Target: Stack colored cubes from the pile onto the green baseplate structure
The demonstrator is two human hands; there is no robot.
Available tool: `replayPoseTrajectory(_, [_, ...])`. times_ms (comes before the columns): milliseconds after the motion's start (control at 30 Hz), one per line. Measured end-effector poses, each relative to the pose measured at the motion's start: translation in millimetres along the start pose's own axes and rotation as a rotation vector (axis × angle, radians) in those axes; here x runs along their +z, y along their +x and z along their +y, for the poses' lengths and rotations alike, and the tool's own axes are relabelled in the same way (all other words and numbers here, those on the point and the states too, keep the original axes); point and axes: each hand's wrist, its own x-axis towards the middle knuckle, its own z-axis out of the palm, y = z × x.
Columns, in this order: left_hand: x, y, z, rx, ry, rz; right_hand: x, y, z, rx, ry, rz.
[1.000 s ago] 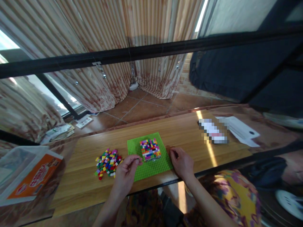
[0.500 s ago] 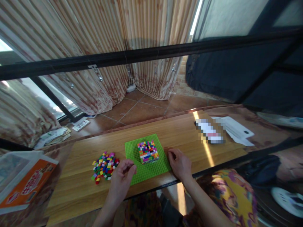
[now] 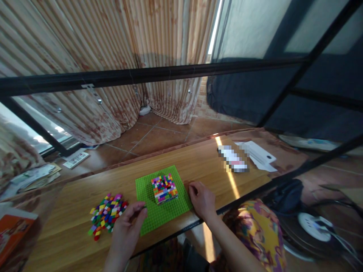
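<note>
Since a second ago the left hand has drawn back from the brick block toward the near left corner of the green baseplate; its fingers are now curled loosely, thumb and forefinger close together at the plate's edge, and whether they pinch a brick cannot be told, as the spot is too small to read; the right hand has kept its place at the plate's right edge, its grip slack, fingers bent and resting on the bench with nothing held; both hands look lower and further left, since the head has turned.

The block, a low square stack of many-coloured bricks, stands on the baseplate a little back of its middle, apart from both hands; the baseplate lies flat near the bench's front edge; loose bricks lie heaped on the wood just left of the plate, close beside the left hand; a white paper lies well to the right at the far end of the bench; an orange box shows at the far left; striped curtains hang behind.
</note>
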Motion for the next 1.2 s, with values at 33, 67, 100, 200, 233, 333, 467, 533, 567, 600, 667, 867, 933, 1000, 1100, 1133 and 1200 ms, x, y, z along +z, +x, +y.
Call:
replayPoseTrajectory(33, [-0.3, 0.8, -0.2, 0.001, 0.010, 0.015, -0.2, 0.0, -0.3, -0.001, 0.002, 0.003])
replayPoseTrajectory(67, [-0.5, 1.6, -0.6, 0.002, 0.021, 0.024, -0.3, -0.1, -0.6, -0.003, 0.004, 0.004])
replayPoseTrajectory(100, [-0.6, 2.2, -1.2, 0.002, 0.029, 0.026, -0.6, -0.1, -0.9, -0.005, 0.005, 0.002])
replayPoseTrajectory(200, [-0.8, 3.7, -2.9, 0.017, 0.025, 0.022, -1.4, -0.2, -1.9, -0.001, 0.000, -0.005])
replayPoseTrajectory(233, [-0.8, 4.2, -3.1, 0.025, 0.021, 0.023, -1.6, -0.2, -2.2, 0.002, -0.004, -0.007])
replayPoseTrajectory(333, [0.0, 7.5, -0.3, 0.051, 0.034, 0.022, -1.5, -0.2, -2.4, 0.007, -0.011, -0.006])
replayPoseTrajectory(467, [5.4, 19.7, 17.8, 0.188, 0.132, 0.019, -0.4, 0.1, -1.7, 0.003, -0.013, -0.003])
replayPoseTrajectory(533, [10.9, 29.3, 31.6, 0.293, 0.206, 0.018, 0.0, 0.3, -1.4, -0.001, -0.014, -0.005])
replayPoseTrajectory(567, [14.1, 34.5, 38.3, 0.336, 0.231, 0.019, 0.1, 0.4, -1.3, -0.001, -0.015, -0.008])
replayPoseTrajectory(600, [17.6, 39.7, 44.4, 0.370, 0.250, 0.018, 0.2, 0.5, -1.2, -0.001, -0.017, -0.013])
replayPoseTrajectory(667, [24.6, 48.9, 53.5, 0.420, 0.293, 0.014, 0.4, 0.6, -1.1, 0.003, -0.021, -0.017])
replayPoseTrajectory(867, [38.4, 56.8, 56.4, 0.496, 0.353, 0.055, 0.6, 0.7, 0.1, 0.003, -0.020, -0.013])
replayPoseTrajectory(933, [39.6, 53.1, 52.0, 0.494, 0.333, 0.075, 0.8, 0.5, 0.9, 0.003, -0.026, -0.012])
replayPoseTrajectory(1000, [39.6, 48.0, 45.9, 0.476, 0.307, 0.088, 1.3, 0.4, 1.9, 0.001, -0.030, -0.008])
replayPoseTrajectory(1100, [38.5, 39.9, 36.3, 0.430, 0.284, 0.092, 2.4, 0.2, 3.5, -0.010, -0.028, -0.007])
replayPoseTrajectory(1133, [38.0, 37.5, 33.6, 0.416, 0.279, 0.093, 2.8, 0.1, 3.9, -0.013, -0.027, -0.007])
replayPoseTrajectory(1200, [37.1, 33.4, 29.8, 0.399, 0.262, 0.092, 3.2, 0.1, 4.5, -0.013, -0.029, -0.009])
